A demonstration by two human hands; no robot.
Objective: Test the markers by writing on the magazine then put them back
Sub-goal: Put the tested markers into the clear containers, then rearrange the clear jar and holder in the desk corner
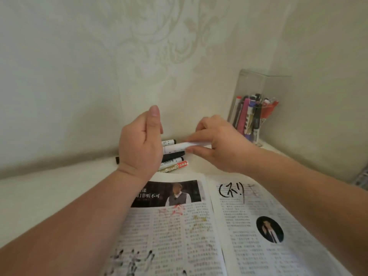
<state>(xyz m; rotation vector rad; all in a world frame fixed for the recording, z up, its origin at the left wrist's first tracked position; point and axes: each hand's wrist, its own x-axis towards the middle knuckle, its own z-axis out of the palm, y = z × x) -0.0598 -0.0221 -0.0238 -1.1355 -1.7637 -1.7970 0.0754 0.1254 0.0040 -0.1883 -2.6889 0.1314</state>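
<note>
My right hand (217, 142) grips a white marker (191, 144) lying level, its free end pointing left. My left hand (142, 140) hovers just left of that end, thumb raised; whether it holds anything is hidden. Behind my hands, a pile of several markers (173, 162) lies on the table near the wall. The open magazine (199, 226) lies in front of me, with black, red and yellowish scribbles on both pages. A clear plastic holder (256, 108) with several more markers stands at the back right.
The white table (49, 192) runs into a corner of pale patterned wall (139, 56). A black cap or marker end (117, 160) lies left of my left wrist. Something with a grey grid pattern (362, 178) shows at the right edge.
</note>
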